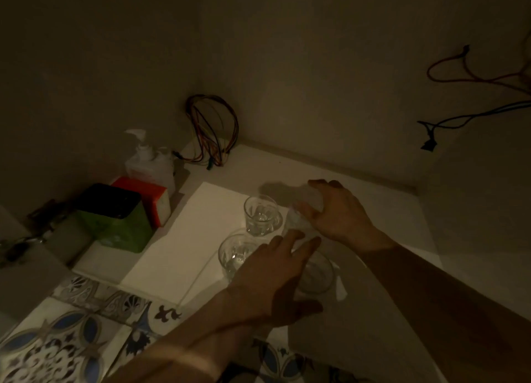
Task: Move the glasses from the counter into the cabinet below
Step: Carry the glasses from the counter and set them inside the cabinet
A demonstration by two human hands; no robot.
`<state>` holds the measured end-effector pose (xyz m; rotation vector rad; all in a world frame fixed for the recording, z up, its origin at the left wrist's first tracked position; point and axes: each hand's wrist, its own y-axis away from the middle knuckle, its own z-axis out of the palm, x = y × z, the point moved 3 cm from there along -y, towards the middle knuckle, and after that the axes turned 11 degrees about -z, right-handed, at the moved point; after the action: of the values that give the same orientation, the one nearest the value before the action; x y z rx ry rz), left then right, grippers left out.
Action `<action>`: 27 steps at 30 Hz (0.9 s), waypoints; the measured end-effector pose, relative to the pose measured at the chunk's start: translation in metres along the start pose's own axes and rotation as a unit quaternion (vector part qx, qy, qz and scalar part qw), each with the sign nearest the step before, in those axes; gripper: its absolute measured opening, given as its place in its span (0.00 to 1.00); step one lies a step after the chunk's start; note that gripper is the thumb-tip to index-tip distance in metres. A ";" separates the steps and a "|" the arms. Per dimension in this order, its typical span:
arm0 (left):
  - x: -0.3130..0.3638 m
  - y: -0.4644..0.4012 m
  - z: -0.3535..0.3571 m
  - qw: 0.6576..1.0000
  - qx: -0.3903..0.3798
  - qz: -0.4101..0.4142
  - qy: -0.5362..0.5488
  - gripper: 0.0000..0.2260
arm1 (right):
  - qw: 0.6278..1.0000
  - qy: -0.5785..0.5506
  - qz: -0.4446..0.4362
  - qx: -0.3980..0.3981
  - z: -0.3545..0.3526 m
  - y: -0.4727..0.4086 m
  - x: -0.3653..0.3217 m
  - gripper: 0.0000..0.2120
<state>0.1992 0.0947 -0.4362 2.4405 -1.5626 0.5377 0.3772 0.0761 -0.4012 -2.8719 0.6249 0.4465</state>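
Several clear glasses stand on a white sheet (pixel 184 239) on the dim counter. One upright glass (pixel 260 214) is in the middle, and a wider glass (pixel 234 254) stands nearer to me on the left. My left hand (pixel 273 279) hovers flat with its fingers apart, over the wider glass and partly covering another glass (pixel 319 273). My right hand (pixel 336 213) curls thumb and fingers around a blurred glass (pixel 297 223) just right of the middle one. The cabinet below is out of view.
A green tin with a black lid (pixel 115 219), a red and white box (pixel 149 196) and a pump bottle (pixel 149 161) stand at the left. Coloured wires (pixel 212 129) hang in the corner. Walls close the back and right. Patterned tiles (pixel 71 333) front the counter.
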 end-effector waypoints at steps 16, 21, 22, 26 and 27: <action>0.078 0.107 -0.238 0.971 -0.129 -0.183 -0.085 0.41 | 0.985 0.042 0.079 -0.146 -0.206 0.114 -0.152 0.29; 0.121 0.132 -0.354 0.959 -0.183 -0.200 -0.077 0.40 | 0.967 0.004 0.114 -0.228 -0.318 0.134 -0.223 0.29; 0.130 0.137 -0.373 0.960 -0.186 -0.200 -0.071 0.40 | 0.964 -0.003 0.117 -0.240 -0.336 0.140 -0.237 0.28; 0.158 0.158 -0.423 0.962 -0.198 -0.177 -0.061 0.37 | 0.956 -0.007 0.128 -0.265 -0.392 0.162 -0.286 0.27; 0.162 0.163 -0.432 0.962 -0.204 -0.172 -0.062 0.37 | 0.956 -0.015 0.132 -0.262 -0.403 0.168 -0.295 0.27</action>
<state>0.0274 0.0417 0.0193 2.3698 -1.1077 -0.0018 0.1510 -0.0535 0.0569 -3.2694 1.0267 0.8011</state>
